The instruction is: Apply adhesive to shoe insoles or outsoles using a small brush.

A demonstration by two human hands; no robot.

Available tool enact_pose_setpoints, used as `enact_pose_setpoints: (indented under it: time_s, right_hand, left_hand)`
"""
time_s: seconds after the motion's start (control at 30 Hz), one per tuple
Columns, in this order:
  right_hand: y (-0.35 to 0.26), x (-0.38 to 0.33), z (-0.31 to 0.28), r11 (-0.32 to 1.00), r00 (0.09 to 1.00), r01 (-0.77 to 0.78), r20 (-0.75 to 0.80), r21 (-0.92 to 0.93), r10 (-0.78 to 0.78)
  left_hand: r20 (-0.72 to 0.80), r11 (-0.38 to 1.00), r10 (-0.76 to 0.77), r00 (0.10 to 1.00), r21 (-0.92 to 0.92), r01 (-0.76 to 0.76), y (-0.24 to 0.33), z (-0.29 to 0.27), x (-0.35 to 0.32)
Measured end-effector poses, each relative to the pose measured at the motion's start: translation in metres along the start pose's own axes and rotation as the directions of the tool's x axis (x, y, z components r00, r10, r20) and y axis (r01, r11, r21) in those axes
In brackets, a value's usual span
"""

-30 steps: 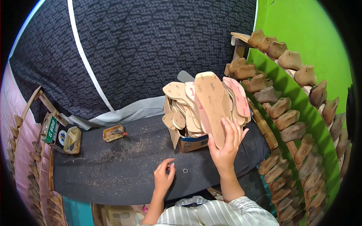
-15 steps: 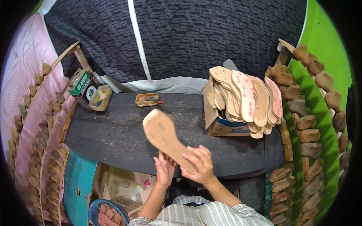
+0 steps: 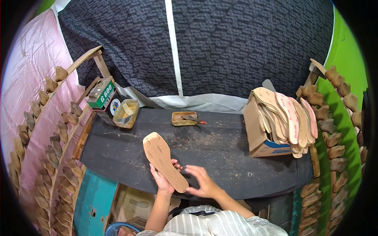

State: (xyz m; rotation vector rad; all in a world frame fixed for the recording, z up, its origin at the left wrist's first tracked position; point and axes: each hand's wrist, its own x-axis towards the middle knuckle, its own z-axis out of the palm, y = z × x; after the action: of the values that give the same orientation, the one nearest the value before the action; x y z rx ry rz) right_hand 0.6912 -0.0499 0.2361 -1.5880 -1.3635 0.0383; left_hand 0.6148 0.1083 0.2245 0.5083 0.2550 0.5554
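A tan insole board, shaped like a shoe sole with faint marks on it, is held over the near edge of the table. My left hand grips its narrower part from below and the side, fingers partly hidden behind it. Just right of the heel end is my right hand, its fingers stretched out and apart. The right thumb lies close to the heel's edge; whether it touches I cannot tell.
A cardboard box packed with insole boards stands right on the dark table. A small tray with a red-tipped tool lies at the back. Left are a metal can and plastic tub. Racks of shoe lasts flank both sides.
My right hand has let go of the heel end and opened beside it. My left hand now grips the insole board. The surroundings have shifted right and down in the view.
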Motion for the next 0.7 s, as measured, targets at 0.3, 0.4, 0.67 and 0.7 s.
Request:
enact_pose_setpoints:
  time_s: [0.3, 0.4, 0.67, 0.7]
  right_hand:
    - [0.112, 0.056, -0.003, 0.796, 0.613, -0.526, -0.515, 0.300, 0.599]
    - [0.152, 0.067, -0.003, 0.789, 0.592, -0.536, -0.532, 0.302, 0.606]
    - [0.181, 0.113, 0.005, 0.728, 0.577, -0.335, -0.481, 0.598, 0.660]
    - [0.184, 0.117, 0.006, 0.744, 0.580, -0.313, -0.502, 0.590, 0.642]
  left_hand:
    - [0.027, 0.989, -0.132, 0.991, 0.075, 0.130, 0.055, -0.045, 0.045]
    - [0.074, 0.969, -0.190, 0.979, 0.175, 0.175, 0.057, -0.050, 0.053]
    - [0.155, 0.945, -0.284, 0.946, 0.212, 0.248, 0.060, -0.064, 0.065]
    - [0.167, 0.946, -0.290, 0.942, 0.202, 0.255, 0.060, -0.065, 0.067]
